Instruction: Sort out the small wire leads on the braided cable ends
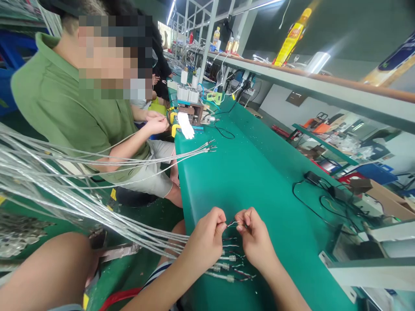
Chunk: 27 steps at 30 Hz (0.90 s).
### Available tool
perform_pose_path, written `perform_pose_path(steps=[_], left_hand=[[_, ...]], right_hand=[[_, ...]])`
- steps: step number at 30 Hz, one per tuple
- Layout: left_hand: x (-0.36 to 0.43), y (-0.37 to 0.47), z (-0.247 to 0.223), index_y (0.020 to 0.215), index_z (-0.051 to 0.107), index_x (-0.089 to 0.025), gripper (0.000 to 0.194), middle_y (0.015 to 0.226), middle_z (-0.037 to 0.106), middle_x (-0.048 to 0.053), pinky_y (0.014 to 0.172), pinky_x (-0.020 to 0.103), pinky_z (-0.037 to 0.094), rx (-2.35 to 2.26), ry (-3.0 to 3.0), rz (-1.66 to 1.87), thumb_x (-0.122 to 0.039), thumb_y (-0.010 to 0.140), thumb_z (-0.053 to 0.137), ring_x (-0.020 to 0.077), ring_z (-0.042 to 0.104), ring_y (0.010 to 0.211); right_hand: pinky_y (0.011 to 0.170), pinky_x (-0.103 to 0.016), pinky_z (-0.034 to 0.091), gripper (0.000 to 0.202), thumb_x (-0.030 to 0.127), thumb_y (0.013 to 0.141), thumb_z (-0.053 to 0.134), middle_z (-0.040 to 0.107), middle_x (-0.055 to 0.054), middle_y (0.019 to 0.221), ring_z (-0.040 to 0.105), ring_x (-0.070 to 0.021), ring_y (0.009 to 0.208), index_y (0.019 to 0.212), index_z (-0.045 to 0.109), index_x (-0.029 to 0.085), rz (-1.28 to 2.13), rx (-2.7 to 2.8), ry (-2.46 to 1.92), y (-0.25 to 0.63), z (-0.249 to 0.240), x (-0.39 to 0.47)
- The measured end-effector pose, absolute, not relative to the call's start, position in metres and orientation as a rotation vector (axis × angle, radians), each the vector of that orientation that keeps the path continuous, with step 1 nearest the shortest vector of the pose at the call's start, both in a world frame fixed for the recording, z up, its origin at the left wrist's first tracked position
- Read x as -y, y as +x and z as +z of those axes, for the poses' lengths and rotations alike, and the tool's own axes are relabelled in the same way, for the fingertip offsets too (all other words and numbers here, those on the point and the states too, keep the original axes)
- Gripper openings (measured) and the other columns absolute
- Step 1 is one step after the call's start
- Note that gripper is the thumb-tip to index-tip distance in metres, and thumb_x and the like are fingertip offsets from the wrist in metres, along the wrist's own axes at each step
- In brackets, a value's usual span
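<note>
The left hand (209, 235) and the right hand (255, 237), both bare, each form a narrow fingertip pinch on thin dark and pale wire strands (232, 223), over the long green worktop (259, 177) near its front edge, where the people sit; the strands bridge the short gap between the hands, their long axis running from the front edge toward the rear edge, with the free end apparently at the right hand; their join to any cable is hidden by the left hand. The step in hand appears to be parting or straightening the strands; the next move seems to call for a light, steady pinch on both sides.

Beside the hands lie ribbed, pale cable collars (229, 258) with bared strands, pointing toward the rear edge; behind them, a sheaf of silvery-grey cables (106, 216) crosses the front edge. Farther along that edge rest a second group of cable ends (207, 149) and a white fabric glove (186, 125); a co-worker in a green shirt (76, 112) sits alongside; a black cord (296, 194) lies toward the rear edge.
</note>
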<state>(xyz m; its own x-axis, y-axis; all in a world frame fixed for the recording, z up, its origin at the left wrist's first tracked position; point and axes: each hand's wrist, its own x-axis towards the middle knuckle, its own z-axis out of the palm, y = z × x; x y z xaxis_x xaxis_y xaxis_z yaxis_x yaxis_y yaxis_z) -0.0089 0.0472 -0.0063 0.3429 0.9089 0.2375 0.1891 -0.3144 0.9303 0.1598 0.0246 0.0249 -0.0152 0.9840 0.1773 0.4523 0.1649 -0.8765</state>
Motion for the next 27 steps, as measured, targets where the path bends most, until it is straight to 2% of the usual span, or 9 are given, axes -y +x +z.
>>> perform_pose_path(steps=[8,12,15,19,21,24,27], left_hand=[[-0.046,-0.009,-0.002,0.089,0.043,-0.022,0.013,0.078,0.045,-0.002,0.063,0.027,0.030,-0.994,1.729,1.039,-0.019,0.098,0.035,0.0156,0.045,0.070],[-0.046,-0.009,-0.001,0.088,0.043,-0.023,0.013,0.079,0.047,-0.001,0.064,0.027,0.031,-1.007,1.712,1.058,-0.016,0.097,0.036,0.0162,0.047,0.072],[-0.047,-0.009,-0.003,0.088,0.042,-0.023,0.013,0.079,0.046,-0.001,0.064,0.027,0.032,-1.030,1.690,1.065,-0.018,0.098,0.037,0.0166,0.047,0.072],[-0.048,-0.010,-0.002,0.089,0.042,-0.024,0.011,0.079,0.045,-0.001,0.061,0.026,0.032,-1.031,1.668,1.056,-0.021,0.098,0.039,0.0166,0.046,0.068],[-0.048,-0.010,-0.001,0.090,0.044,-0.024,0.010,0.082,0.048,-0.001,0.063,0.026,0.035,-1.012,1.656,1.071,-0.020,0.098,0.039,0.0170,0.049,0.071],[-0.048,-0.011,-0.001,0.093,0.047,-0.023,0.009,0.089,0.054,0.001,0.071,0.028,0.040,-0.985,1.647,1.112,-0.017,0.096,0.041,0.0182,0.055,0.081],[-0.049,-0.009,-0.003,0.094,0.048,-0.023,0.009,0.089,0.055,0.002,0.073,0.029,0.041,-0.986,1.642,1.102,-0.016,0.095,0.043,0.0184,0.056,0.082]], right_hand=[[0.068,-0.029,0.035,0.028,0.003,0.079,0.043,0.046,0.002,0.081,0.046,-0.0167,0.078,0.080,0.027,0.026,0.803,1.636,-1.441,0.167,0.034,-0.027],[0.067,-0.029,0.035,0.025,0.008,0.084,0.045,0.045,0.002,0.079,0.043,-0.0168,0.076,0.080,0.028,0.026,0.788,1.656,-1.427,0.183,0.040,-0.029],[0.064,-0.028,0.036,0.024,0.014,0.088,0.048,0.044,0.002,0.079,0.041,-0.0167,0.073,0.079,0.030,0.026,0.645,1.618,-1.424,0.201,0.047,-0.032],[0.070,-0.030,0.042,0.009,0.026,0.094,0.052,0.053,-0.002,0.092,0.050,-0.0187,0.082,0.092,0.043,0.026,0.516,1.647,-1.468,0.200,0.058,-0.029],[0.074,-0.032,0.043,0.010,0.027,0.094,0.054,0.057,-0.004,0.100,0.052,-0.0200,0.087,0.101,0.048,0.026,0.506,1.763,-1.543,0.186,0.060,-0.024],[0.074,-0.033,0.043,0.016,0.025,0.092,0.058,0.059,-0.004,0.099,0.053,-0.0212,0.087,0.106,0.050,0.027,0.473,1.877,-1.655,0.164,0.058,-0.020],[0.072,-0.032,0.043,0.013,0.024,0.092,0.058,0.061,-0.002,0.096,0.055,-0.0211,0.085,0.103,0.052,0.027,0.473,1.889,-1.659,0.154,0.051,-0.020]])
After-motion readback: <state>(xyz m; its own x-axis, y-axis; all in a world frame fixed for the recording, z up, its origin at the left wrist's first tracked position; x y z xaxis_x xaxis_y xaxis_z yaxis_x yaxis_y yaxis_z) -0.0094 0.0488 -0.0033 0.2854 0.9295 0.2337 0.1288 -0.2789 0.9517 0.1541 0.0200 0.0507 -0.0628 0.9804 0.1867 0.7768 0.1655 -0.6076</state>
